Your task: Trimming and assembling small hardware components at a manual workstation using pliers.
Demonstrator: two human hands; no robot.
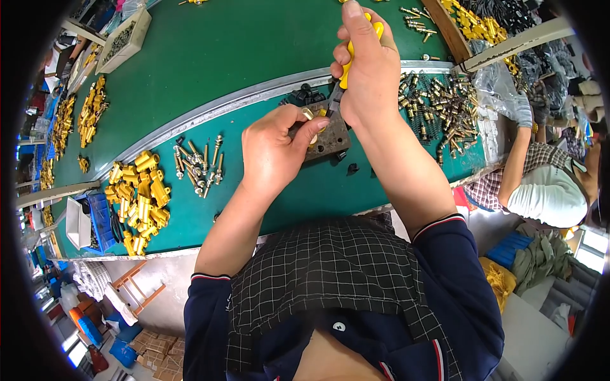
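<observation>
My right hand (pixel 372 79) is wrapped round a pair of yellow-handled pliers (pixel 346 75). The dark jaws of the pliers point down toward a worn metal block (pixel 331 141) with holes in it, which lies on the green bench. Over that block my left hand (pixel 273 147) pinches a small brass-coloured part between thumb and forefinger; my fingers cover most of it. The plier tips are close to this part, but I cannot tell whether they grip it. Small black pieces (pixel 306 95) lie just behind the block, and another black piece (pixel 352 169) is in front of it.
Yellow metal fittings (pixel 143 197) are heaped at the left, beside metal pins (pixel 202 166). Brass stems and springs (pixel 441 109) pile up at the right. A metal rail (pixel 235 101) crosses the bench. A blue bin (pixel 98 219) stands far left; a co-worker (pixel 546 190) sits at the right.
</observation>
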